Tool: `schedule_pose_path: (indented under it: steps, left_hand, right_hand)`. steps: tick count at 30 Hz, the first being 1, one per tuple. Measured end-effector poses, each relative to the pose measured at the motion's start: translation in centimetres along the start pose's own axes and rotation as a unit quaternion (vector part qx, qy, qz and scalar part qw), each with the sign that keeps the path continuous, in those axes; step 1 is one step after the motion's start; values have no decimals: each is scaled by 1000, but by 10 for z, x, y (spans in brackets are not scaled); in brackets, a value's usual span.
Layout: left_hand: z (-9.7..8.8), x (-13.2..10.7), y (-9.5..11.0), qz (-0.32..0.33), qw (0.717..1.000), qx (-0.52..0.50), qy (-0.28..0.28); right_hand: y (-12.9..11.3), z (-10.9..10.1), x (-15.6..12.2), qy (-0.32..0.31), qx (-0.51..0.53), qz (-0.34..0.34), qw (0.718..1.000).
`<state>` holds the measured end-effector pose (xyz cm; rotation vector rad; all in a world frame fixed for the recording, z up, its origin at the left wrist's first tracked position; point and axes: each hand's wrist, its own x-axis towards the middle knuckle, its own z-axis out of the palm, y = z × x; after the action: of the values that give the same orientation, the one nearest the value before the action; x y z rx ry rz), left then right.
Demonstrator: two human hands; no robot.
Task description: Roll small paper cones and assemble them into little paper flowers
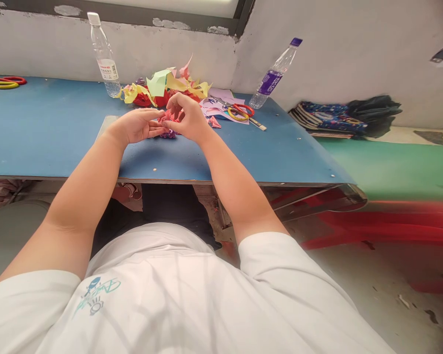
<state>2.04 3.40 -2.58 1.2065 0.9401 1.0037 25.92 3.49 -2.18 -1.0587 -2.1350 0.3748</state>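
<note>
Over the blue table, my left hand (138,126) is turned partly palm up, its fingers reaching under and beside a small red-pink crumpled paper piece (165,118). From the other side my right hand (191,118) curls its fingers and thumb around the same piece, hiding part of it. Just below the fingertips lies a small purple curled paper thing (169,134), partly covered. Behind my hands is a heap of yellow, green, red and pink paper shapes (158,83). A small pink folded paper (214,122) lies right of my right hand.
On the blue table (243,152) stand a white-capped bottle (109,69) and a tilted purple-labelled bottle (271,81). Red-and-yellow scissors (239,112) lie on paper sheets at right; another pair (7,82) lies far left. Folded cloth (325,115) and a black bag (374,113) sit beyond.
</note>
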Motion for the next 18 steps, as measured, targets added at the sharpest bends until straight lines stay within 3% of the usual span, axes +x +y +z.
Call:
schedule_pose_path:
  steps: [5,12,18]
  left_hand:
    - [-5,4,-3,-13,999,3,-31]
    - [-5,5,-3,-7,1000,4,-19]
    - [-11,9,-5,6,999,20,-41]
  right_hand:
    - [-8,-4,-6,-30,17,3,999]
    - [-7,1,-5,-16,31,-11,999]
    - [-7,7,-2,3,10,-12,1000]
